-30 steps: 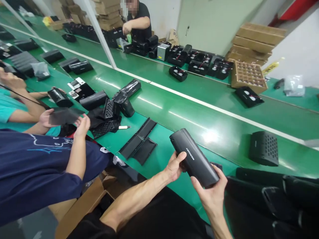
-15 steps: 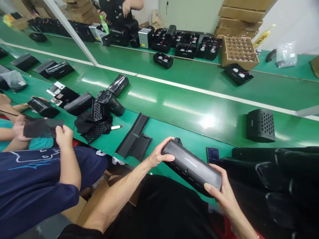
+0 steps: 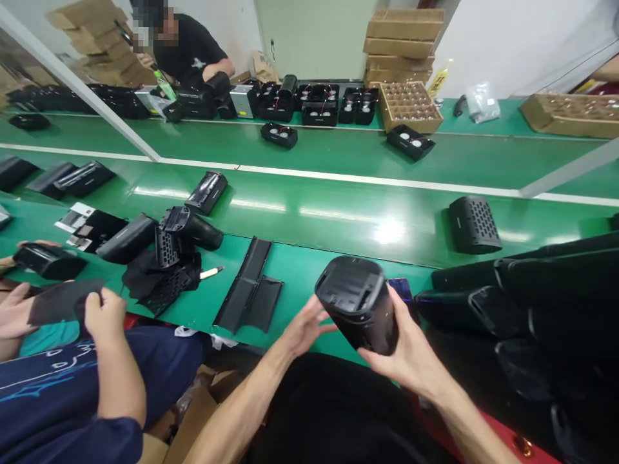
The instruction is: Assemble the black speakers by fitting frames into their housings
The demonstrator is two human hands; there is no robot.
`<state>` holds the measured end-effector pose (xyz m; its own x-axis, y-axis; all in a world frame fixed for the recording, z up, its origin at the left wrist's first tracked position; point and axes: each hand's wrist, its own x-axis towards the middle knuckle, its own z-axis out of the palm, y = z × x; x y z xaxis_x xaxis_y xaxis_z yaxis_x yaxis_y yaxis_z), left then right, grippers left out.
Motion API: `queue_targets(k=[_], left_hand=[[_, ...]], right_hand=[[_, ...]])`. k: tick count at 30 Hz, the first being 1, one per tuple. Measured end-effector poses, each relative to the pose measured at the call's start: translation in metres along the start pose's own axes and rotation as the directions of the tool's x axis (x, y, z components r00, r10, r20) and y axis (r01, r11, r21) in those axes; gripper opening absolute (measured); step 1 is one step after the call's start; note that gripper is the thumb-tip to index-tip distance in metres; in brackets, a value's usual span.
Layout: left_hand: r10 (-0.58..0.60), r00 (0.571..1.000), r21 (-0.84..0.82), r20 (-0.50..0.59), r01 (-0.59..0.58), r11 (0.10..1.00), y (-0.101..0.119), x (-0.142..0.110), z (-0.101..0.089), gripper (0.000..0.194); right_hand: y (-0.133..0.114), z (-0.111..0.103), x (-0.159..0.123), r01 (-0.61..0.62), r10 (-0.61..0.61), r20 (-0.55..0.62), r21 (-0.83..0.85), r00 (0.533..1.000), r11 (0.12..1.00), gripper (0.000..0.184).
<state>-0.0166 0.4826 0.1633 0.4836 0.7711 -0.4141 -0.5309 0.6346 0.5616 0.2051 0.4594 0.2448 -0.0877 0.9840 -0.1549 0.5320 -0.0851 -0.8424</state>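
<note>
My right hand point(image 3: 403, 338) grips a black speaker housing point(image 3: 355, 299) by its right side and lower edge. One flat end of the housing, with recessed slots, faces up toward me. Close to its left side is my left hand point(image 3: 305, 327), fingers apart and holding nothing; whether a fingertip touches the housing I cannot tell. On the green bench to the left lie black grille panels point(image 3: 249, 283). Partly hidden behind the housing and my right hand is a phone point(image 3: 400, 290).
Many black housings point(image 3: 488, 290) are stacked on the right. A perforated housing point(image 3: 474, 224) stands on the green belt point(image 3: 309, 187). At left, a co-worker's hands point(image 3: 104, 312) hold a dark sheet, near a pile of parts point(image 3: 167, 264) and a white-handled tool point(image 3: 211, 272). Another person stands across the line.
The housing has been turned from lying lengthwise, lettering up, to end-up. My left hand has let go of its left end; my right hand still grips it. The view has shifted right.
</note>
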Motion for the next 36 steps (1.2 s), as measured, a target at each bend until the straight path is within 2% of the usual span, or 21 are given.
queue_targets(k=[1, 3, 5, 7, 9, 12, 15, 17, 22, 27, 29, 31, 34, 36], left_hand=[[0.081, 0.996, 0.064, -0.027, -0.079, 0.995, 0.013, -0.007, -0.003, 0.079], [0.161, 0.987, 0.258, 0.01, -0.158, 0.953, 0.036, -0.021, -0.002, 0.106], [0.088, 0.994, 0.479, 0.061, -0.107, 0.872, 0.047, -0.032, 0.004, 0.118], [-0.006, 0.999, 0.577, 0.049, -0.024, 0.816, 0.044, -0.041, 0.008, 0.114], [-0.004, 1.0, 0.548, 0.026, -0.011, 0.837, 0.033, -0.049, 0.007, 0.107], [0.116, 0.993, 0.466, 0.005, -0.105, 0.879, 0.016, -0.059, -0.004, 0.101], [0.13, 0.991, 0.458, 0.018, -0.124, 0.88, 0.011, -0.064, -0.015, 0.1], [0.085, 0.996, 0.482, 0.036, -0.092, 0.871, 0.015, -0.065, -0.017, 0.096], [0.066, 0.998, 0.556, 0.019, -0.065, 0.829, 0.026, -0.067, -0.01, 0.089], [0.119, 0.993, 0.633, -0.008, -0.087, 0.769, 0.025, -0.072, -0.006, 0.083], [0.129, 0.99, 0.643, -0.055, -0.064, 0.763, 0.021, -0.071, -0.007, 0.081], [0.109, 0.986, 0.629, -0.124, -0.007, 0.777, 0.017, -0.07, -0.011, 0.078], [0.006, 0.986, 0.585, -0.165, 0.093, 0.806, 0.017, -0.066, -0.019, 0.077], [-0.05, 0.989, 0.563, -0.141, 0.121, 0.817, 0.019, -0.065, -0.023, 0.082]], right_hand=[[-0.002, -0.009, -0.003, 0.019, -0.012, 0.071, -0.098, 0.997, 0.995, 0.116], [-0.003, -0.021, -0.01, 0.061, 0.0, 0.217, -0.272, 0.976, 0.96, 0.112], [-0.001, -0.025, -0.016, 0.086, 0.036, 0.316, -0.365, 0.948, 0.927, 0.11], [0.003, -0.025, -0.022, 0.075, 0.071, 0.374, -0.361, 0.925, 0.929, 0.11], [0.013, -0.028, -0.03, 0.008, 0.109, 0.384, -0.291, 0.917, 0.957, 0.109], [0.036, -0.034, -0.049, -0.183, 0.206, 0.298, -0.102, 0.932, 0.978, 0.107], [0.058, -0.031, -0.07, -0.347, 0.298, 0.26, 0.166, 0.918, 0.923, 0.103], [0.064, -0.024, -0.08, -0.381, 0.317, 0.253, 0.265, 0.914, 0.886, 0.1], [0.052, -0.013, -0.088, -0.355, 0.314, 0.187, 0.26, 0.931, 0.898, 0.099], [0.041, -0.013, -0.082, -0.358, 0.327, 0.151, 0.294, 0.933, 0.886, 0.076], [0.042, -0.014, -0.077, -0.399, 0.358, 0.183, 0.313, 0.916, 0.862, 0.075], [0.045, -0.015, -0.069, -0.472, 0.403, 0.261, 0.309, 0.877, 0.826, 0.076], [0.05, -0.018, -0.059, -0.566, 0.45, 0.376, 0.299, 0.81, 0.768, 0.08], [0.055, -0.017, -0.056, -0.557, 0.429, 0.392, 0.316, 0.814, 0.768, 0.089]])
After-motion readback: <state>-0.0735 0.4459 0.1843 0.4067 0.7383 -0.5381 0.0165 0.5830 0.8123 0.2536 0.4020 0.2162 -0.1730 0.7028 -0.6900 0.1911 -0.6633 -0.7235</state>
